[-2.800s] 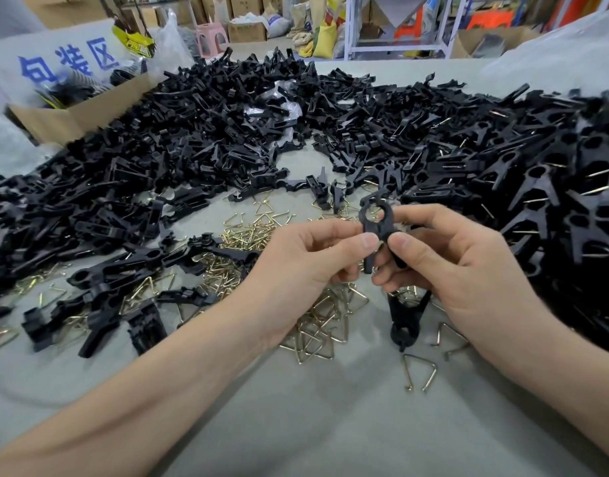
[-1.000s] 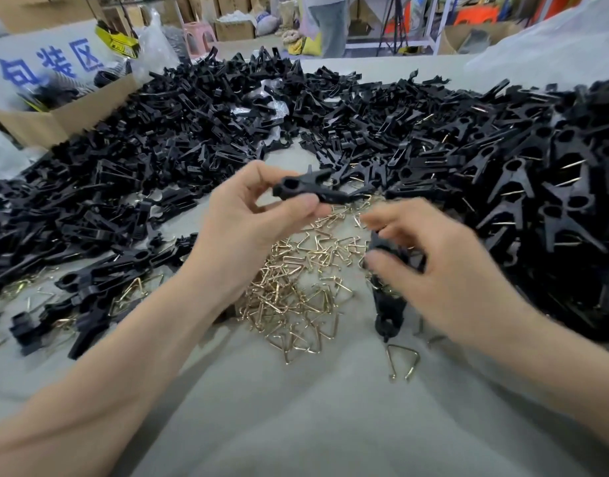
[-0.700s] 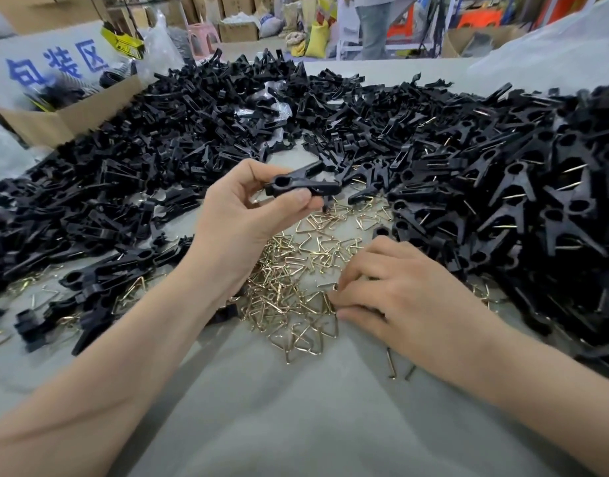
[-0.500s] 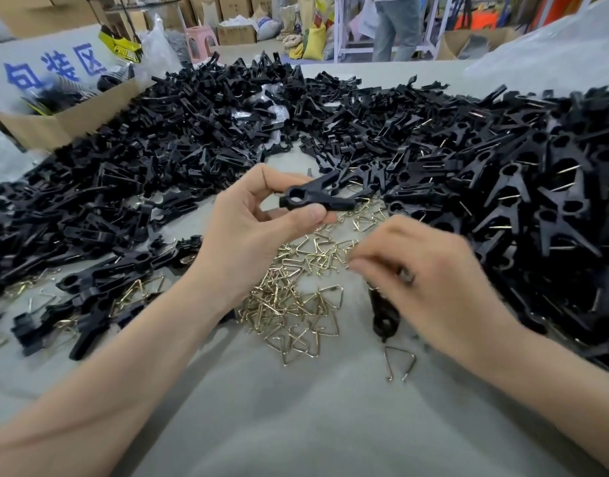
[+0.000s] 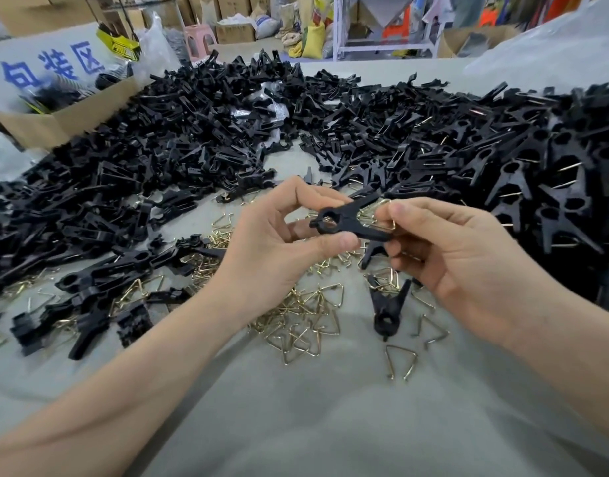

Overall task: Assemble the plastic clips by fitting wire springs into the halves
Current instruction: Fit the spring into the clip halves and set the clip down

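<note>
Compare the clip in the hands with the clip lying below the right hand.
The held clip is raised, pinched by the left hand; the lying clip rests untouched on the cloth. The held clip's ring end points left; the lying clip's points toward the camera. The right hand holds a wire spring at the held clip only. Both are black, forked.

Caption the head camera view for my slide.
Left hand pinches a black clip; right hand holds a wire spring against it.

Wire spring (image 5: 382, 204) mostly hidden behind right fingers (image 5: 401, 211), seemingly pinched.
</note>
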`<state>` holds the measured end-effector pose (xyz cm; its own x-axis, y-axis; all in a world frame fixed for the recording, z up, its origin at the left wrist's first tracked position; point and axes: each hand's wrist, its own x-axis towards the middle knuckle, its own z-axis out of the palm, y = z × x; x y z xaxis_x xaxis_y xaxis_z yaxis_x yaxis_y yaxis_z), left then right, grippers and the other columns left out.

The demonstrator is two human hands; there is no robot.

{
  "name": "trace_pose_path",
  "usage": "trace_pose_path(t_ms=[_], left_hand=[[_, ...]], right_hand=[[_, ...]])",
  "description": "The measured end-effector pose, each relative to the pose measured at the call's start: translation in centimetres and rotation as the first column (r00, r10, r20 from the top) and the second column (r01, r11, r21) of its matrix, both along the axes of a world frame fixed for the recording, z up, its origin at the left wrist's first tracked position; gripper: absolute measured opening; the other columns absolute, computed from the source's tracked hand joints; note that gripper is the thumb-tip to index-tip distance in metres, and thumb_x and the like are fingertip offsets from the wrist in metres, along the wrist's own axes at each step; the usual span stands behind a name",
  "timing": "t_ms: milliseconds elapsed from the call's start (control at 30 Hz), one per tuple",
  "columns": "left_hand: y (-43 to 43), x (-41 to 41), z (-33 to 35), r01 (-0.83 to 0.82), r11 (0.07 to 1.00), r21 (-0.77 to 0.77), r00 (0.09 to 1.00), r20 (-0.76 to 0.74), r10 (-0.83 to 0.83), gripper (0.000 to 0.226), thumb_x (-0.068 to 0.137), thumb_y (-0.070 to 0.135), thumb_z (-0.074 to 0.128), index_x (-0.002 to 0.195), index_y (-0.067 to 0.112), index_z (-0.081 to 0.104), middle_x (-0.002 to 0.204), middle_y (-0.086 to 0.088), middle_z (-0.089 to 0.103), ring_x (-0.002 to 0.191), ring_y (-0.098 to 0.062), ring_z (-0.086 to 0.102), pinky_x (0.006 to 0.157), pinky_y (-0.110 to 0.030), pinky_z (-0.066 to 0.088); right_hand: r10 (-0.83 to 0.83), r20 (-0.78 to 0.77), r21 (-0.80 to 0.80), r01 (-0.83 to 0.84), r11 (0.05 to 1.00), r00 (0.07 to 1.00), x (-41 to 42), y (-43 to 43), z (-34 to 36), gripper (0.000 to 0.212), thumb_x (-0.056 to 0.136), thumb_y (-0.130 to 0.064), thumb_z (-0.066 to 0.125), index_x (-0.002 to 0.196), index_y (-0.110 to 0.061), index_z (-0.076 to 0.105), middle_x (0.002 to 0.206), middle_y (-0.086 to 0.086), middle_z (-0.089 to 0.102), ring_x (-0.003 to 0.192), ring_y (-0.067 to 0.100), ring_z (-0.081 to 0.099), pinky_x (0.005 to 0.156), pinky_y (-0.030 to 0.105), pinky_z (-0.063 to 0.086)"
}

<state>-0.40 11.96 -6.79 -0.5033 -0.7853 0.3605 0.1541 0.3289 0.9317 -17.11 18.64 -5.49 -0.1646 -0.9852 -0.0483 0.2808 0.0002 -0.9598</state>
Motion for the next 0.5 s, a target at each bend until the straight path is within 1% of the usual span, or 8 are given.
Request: trace_pose_path(t_ms=[67,100,167,200,300,400,467,500], left_hand=[[0.0,-0.01,-0.05,0.005,1.0,0.007,1.0,-0.004,-0.005,0.025,0.068,0.004,0.076,0.08,0.017,0.059,0.098,0.008,0.071,0.082,-0.018,0.07,0.08,-0.043,0.059],[0.0,-0.02,-0.04,0.009,1.0,0.009,1.0,-0.004,-0.009,0.025,0.068,0.004,0.076,0.079,0.02,0.061,0.098,0.008,0.071,0.081,-0.018,0.071,0.08,-0.042,0.059],[-0.01,0.01,-0.04,0.01,1.0,0.011,1.0,-0.004,-0.01,0.026,0.068,0.004,0.076,0.077,0.024,0.062,0.098,0.007,0.071,0.081,-0.018,0.071,0.078,-0.04,0.059],[-0.04,0.03,-0.06,0.012,1.0,0.012,1.0,-0.007,-0.012,0.026,0.068,0.003,0.076,0.078,0.022,0.062,0.098,0.007,0.071,0.081,-0.018,0.071,0.077,-0.038,0.06],[0.01,0.0,-0.1,0.033,0.999,0.014,0.999,-0.022,-0.033,0.026,0.069,0.001,0.075,0.079,0.021,0.062,0.098,0.006,0.071,0.08,-0.017,0.071,0.074,-0.031,0.059],[0.09,-0.03,-0.03,0.063,0.997,0.054,0.997,-0.046,-0.06,0.027,0.065,0.006,0.08,0.077,0.026,0.067,0.099,0.004,0.071,0.078,-0.02,0.071,0.075,-0.033,0.059],[0.19,-0.02,0.01,0.089,0.989,0.117,0.994,-0.076,-0.08,0.028,0.061,0.014,0.085,0.078,0.029,0.069,0.1,0.004,0.071,0.077,-0.021,0.071,0.078,-0.034,0.058],[0.23,0.01,0.02,0.105,0.984,0.147,0.992,-0.091,-0.092,0.025,0.061,0.018,0.083,0.078,0.029,0.069,0.1,0.004,0.071,0.077,-0.021,0.071,0.08,-0.035,0.058]], right_hand=[[0.012,0.023,0.003,-0.012,1.0,1.0,0.04,0.08,0.05,0.015,0.068,-0.023,0.065,0.065,-0.015,0.076,0.068,0.001,0.065,0.053,0.008,0.054,0.051,0.018,0.048],[0.013,0.032,0.005,-0.013,1.0,0.999,0.07,0.08,0.1,0.014,0.068,-0.023,0.065,0.064,-0.014,0.076,0.068,0.001,0.065,0.052,0.008,0.054,0.051,0.018,0.048],[0.013,0.049,0.012,-0.013,1.0,0.999,0.09,0.09,0.15,0.014,0.068,-0.021,0.065,0.064,-0.013,0.075,0.068,0.002,0.065,0.053,0.009,0.054,0.051,0.018,0.048],[0.022,0.064,0.018,-0.023,1.0,0.998,0.12,0.09,0.16,0.013,0.068,-0.021,0.066,0.064,-0.012,0.075,0.069,0.002,0.064,0.053,0.009,0.053,0.051,0.019,0.048],[0.089,0.146,0.057,-0.098,0.994,0.985,0.09,0.21,0.21,0.013,0.069,-0.019,0.066,0.069,-0.009,0.075,0.073,0.003,0.063,0.056,0.009,0.053,0.053,0.019,0.05],[0.157,0.212,0.09,-0.18,0.98,0.965,-0.22,0.3,0.33,0.014,0.072,-0.018,0.065,0.072,-0.009,0.075,0.076,0.002,0.066,0.058,0.009,0.056,0.057,0.02,0.052],[0.177,0.228,0.085,-0.201,0.976,0.958,-0.35,0.29,0.37,0.013,0.071,-0.017,0.064,0.071,-0.01,0.075,0.073,0.001,0.066,0.058,0.009,0.058,0.058,0.02,0.054],[0.183,0.237,0.079,-0.207,0.975,0.954,-0.36,0.29,0.37,0.014,0.07,-0.017,0.064,0.071,-0.01,0.075,0.071,0.002,0.066,0.058,0.009,0.059,0.058,0.02,0.054]])
